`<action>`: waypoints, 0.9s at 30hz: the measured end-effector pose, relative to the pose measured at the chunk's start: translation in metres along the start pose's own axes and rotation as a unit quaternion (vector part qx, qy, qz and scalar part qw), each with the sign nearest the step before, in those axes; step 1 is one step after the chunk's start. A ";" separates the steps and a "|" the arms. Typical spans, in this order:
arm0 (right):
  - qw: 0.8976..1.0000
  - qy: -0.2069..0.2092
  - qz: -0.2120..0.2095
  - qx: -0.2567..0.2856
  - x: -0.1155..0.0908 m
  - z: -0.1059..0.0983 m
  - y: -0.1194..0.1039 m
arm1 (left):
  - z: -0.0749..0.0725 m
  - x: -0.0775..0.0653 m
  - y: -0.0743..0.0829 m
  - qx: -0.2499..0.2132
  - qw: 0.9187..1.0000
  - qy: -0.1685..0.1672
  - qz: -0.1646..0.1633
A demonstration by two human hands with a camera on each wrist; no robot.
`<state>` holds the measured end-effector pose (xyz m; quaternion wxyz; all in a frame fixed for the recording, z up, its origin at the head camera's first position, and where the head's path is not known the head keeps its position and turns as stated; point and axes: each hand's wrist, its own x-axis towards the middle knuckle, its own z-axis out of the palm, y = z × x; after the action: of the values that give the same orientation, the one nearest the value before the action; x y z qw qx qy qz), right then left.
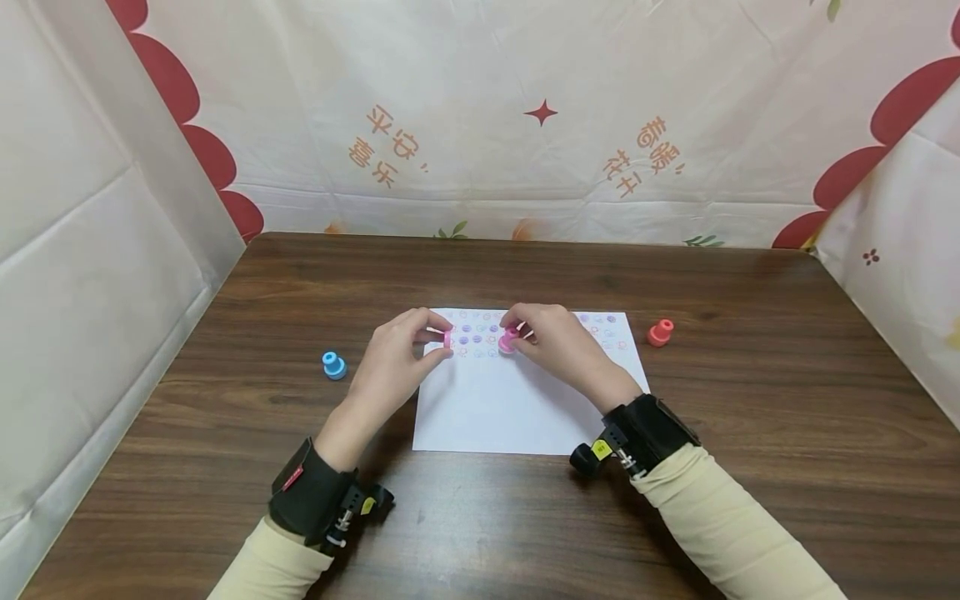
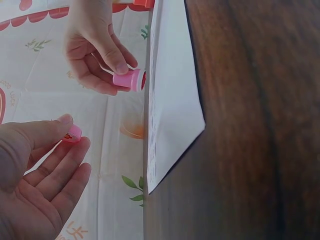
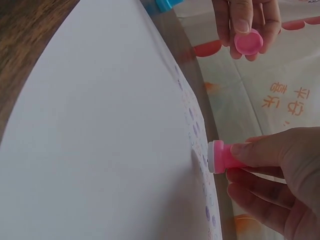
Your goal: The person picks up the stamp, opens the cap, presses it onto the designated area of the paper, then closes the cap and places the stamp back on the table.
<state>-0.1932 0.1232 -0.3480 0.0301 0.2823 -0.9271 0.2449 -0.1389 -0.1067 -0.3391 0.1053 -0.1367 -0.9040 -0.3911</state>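
Observation:
Between thumb and fingers my right hand pinches a pink toy stamp, its cap off and its white-rimmed face turned down toward the paper. The round pink cap is pinched by my left hand, above the sheet's left edge. Under both hands lies a white sheet of paper, with rows of small pink, purple and blue stamped prints across its far part. In the right wrist view the stamp's face is close to these prints; whether it touches the paper I cannot tell.
A blue stamp stands on the brown wooden table, left of the paper. To the right of the sheet is a red stamp. A white printed cloth hangs behind the table.

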 end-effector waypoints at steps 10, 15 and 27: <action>1.000 -0.002 -0.009 -0.022 0.000 0.003 -0.002 | 0.000 -0.001 0.000 0.004 1.000 0.000 -0.002; 0.999 -0.007 -0.006 -0.032 0.000 0.004 -0.002 | 0.001 -0.001 0.000 0.009 1.000 0.002 -0.002; 0.999 -0.003 -0.025 -0.046 0.001 0.009 -0.001 | 0.001 0.000 0.000 -0.001 1.000 -0.008 -0.006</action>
<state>-0.1931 0.1179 -0.3549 0.0464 0.3041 -0.9302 0.2004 -0.1389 -0.1062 -0.3402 0.0951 -0.1343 -0.9054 -0.3914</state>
